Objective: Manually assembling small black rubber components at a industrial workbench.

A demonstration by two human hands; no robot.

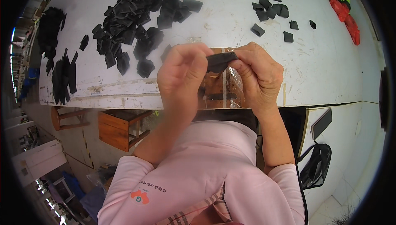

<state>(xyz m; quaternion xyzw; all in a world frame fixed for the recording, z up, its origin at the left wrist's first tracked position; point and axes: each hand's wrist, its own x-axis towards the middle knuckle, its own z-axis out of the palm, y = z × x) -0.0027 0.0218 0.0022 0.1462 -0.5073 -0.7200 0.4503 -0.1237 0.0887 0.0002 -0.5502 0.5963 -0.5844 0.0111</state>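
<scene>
Between my hands is a small folded piece of black fabric point(220, 62), held up over a brown, tape-covered board point(235, 84) at the table's near edge. My right hand point(262, 76) pinches the fabric's right end between thumb and fingers. At its left end, my left hand point(181, 74) is curled round with thumb and fingers closed on it; motion blurs this hand slightly. To the left lies a large heap of similar black pieces point(132, 16). Several more small black pieces point(270, 10) are scattered on the far right of the table.
The white table point(222, 18) stretches ahead. Long black strips point(64, 78) and a dark pile point(49, 31) lie at its left end. A red plastic bag point(346, 18) sits far right. Wooden stools point(115, 130) stand below left; a black bag point(317, 167) and phone-like slab point(321, 124) are right.
</scene>
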